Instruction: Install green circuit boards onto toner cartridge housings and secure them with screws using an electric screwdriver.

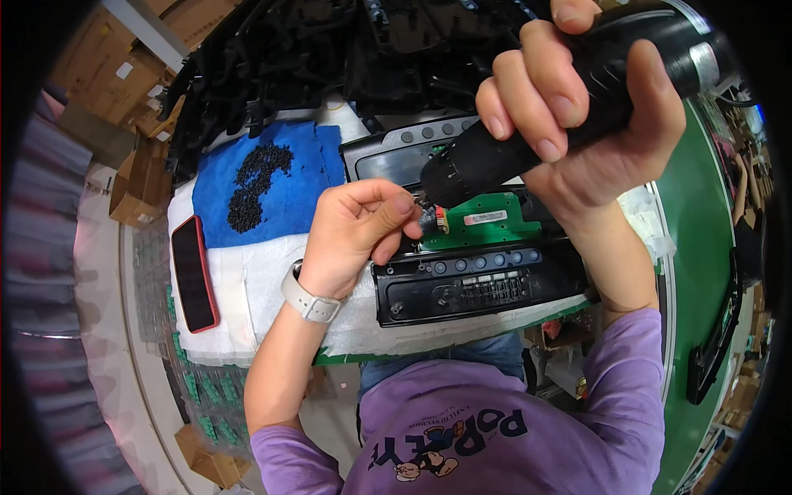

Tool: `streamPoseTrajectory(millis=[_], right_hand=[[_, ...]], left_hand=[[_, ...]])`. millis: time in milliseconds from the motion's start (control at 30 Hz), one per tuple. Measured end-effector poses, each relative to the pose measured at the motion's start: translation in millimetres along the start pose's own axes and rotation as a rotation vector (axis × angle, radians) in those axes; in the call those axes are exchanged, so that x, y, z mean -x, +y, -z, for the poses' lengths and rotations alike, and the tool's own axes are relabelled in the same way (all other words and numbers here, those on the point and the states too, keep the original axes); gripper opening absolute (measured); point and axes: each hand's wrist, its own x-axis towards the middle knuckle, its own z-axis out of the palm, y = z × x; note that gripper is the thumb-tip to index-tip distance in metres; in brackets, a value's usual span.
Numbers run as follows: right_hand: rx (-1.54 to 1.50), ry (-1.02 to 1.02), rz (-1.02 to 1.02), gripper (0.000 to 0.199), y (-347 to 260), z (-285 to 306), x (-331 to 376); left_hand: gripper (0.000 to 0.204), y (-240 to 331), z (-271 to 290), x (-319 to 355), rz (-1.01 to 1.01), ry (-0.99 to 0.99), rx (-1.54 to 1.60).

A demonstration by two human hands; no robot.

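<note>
My right hand (569,107) is wrapped around a black electric screwdriver (487,161), which slants down to the left over a green circuit board (462,235). Close by its lower end, my left hand (359,227) is closed in a pinch above the board's left edge; what the fingertips hold, if anything, cannot be made out. The board sits by a long black plastic housing (412,293) with a row of round spots and a slotted grille. Behind it lies another black panel (388,163) with round buttons, partly covered by the screwdriver. The screwdriver's tip is hidden.
Small black screws (262,165) lie in heaps on a blue cloth (216,194) to the left. A phone in a red case (194,276) rests on the white padding (276,276). Black plastic parts (289,70) are piled along the back, and cardboard boxes (140,181) stand at far left.
</note>
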Motion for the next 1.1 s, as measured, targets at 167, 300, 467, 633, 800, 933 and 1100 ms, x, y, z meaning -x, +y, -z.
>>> streamPoseTrajectory(millis=[167,300,467,633,800,933,1100], right_hand=[[-0.037,0.114,-0.068,0.04,-1,7,1],[0.237,0.115,-0.269,0.041,-13,4,13],[0.281,-0.027,-0.273,0.046,-4,8,31],[0.37,-0.004,-0.235,0.045,5,3,33],[0.354,0.024,-0.229,0.033,7,-1,34],[0.328,-0.031,-0.296,0.026,11,-4,29],[0.388,-0.057,-0.26,0.024,16,0,30]], left_hand=[[0.017,-1,-10,2,-0.012,0.012,0.007],[0.018,-3,-7,-7,-0.075,0.13,0.092],[0.015,-8,-4,-7,-0.142,0.107,0.06],[0.016,-11,-7,-8,-0.127,0.109,0.03],[0.021,-12,-11,-9,-0.108,0.143,0.034],[0.025,-14,-6,-7,-0.065,0.164,-0.021],[0.017,-4,-6,-5,0.0,0.094,0.134]])
